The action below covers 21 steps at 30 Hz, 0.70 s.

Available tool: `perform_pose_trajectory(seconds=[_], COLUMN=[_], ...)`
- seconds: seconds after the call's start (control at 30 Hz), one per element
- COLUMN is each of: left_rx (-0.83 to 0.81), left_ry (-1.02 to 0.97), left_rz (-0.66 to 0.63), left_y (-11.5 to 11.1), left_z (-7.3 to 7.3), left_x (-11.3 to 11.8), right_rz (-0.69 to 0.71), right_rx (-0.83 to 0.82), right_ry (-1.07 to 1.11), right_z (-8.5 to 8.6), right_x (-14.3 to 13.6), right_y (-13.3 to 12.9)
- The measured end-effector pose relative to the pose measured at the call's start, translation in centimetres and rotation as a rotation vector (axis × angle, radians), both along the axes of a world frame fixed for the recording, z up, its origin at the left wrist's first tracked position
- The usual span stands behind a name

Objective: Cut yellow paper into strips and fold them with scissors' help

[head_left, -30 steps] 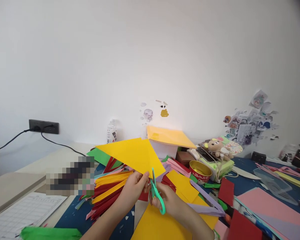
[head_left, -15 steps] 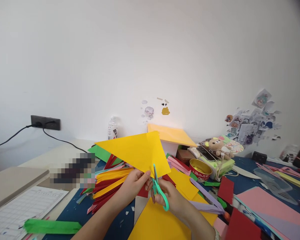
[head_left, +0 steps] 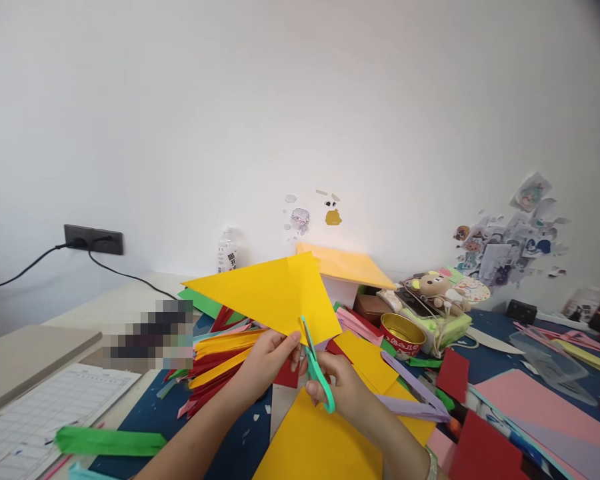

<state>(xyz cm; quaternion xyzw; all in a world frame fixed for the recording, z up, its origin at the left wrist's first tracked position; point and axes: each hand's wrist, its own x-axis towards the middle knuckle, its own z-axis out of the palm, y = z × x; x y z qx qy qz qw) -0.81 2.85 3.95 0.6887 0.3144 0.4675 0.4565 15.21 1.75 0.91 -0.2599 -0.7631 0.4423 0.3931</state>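
My left hand [head_left: 273, 360] pinches the lower edge of a yellow sheet of paper [head_left: 253, 293], its thumb on top. The sheet is held up above the table, folded, with a long point to the left. My right hand [head_left: 337, 387] grips teal-handled scissors [head_left: 321, 383], fingers through the loops. The blades lie across the paper's lower edge, just right of my left thumb, pointing up. More yellow paper [head_left: 320, 440] lies beneath my hands. Red and yellow folded strips [head_left: 220, 367] are heaped to the left of my left hand.
A red-and-gold tin [head_left: 403, 333] stands at right, beside a plush bear [head_left: 437, 290]. Pink sheets [head_left: 535, 407] and red paper [head_left: 485, 447] lie on the right. A plastic bottle [head_left: 227, 251] is by the wall. A green folded strip [head_left: 110, 441] lies at lower left.
The scissor blades look closer together and turned slightly more to the left. The paper has tilted a little in my left hand. The whole view has shifted slightly.
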Motion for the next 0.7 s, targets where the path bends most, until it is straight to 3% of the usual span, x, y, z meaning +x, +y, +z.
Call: perform_pose_trajectory(seconds=[0.53,0.7], left_rx=[-0.131,-0.098], left_ry=[-0.192,-0.177], left_rz=[0.011,0.170], left_y=[-0.19,-0.21], left_z=[-0.10,-0.06], left_x=[0.29,-0.13], right_rz=[-0.063,-0.071], right_rx=[-0.053,-0.059], right_ry=[-0.013,-0.026], right_z=[-0.23,-0.04], right_x=[-0.39,-0.50], right_y=[-0.08,-0.35])
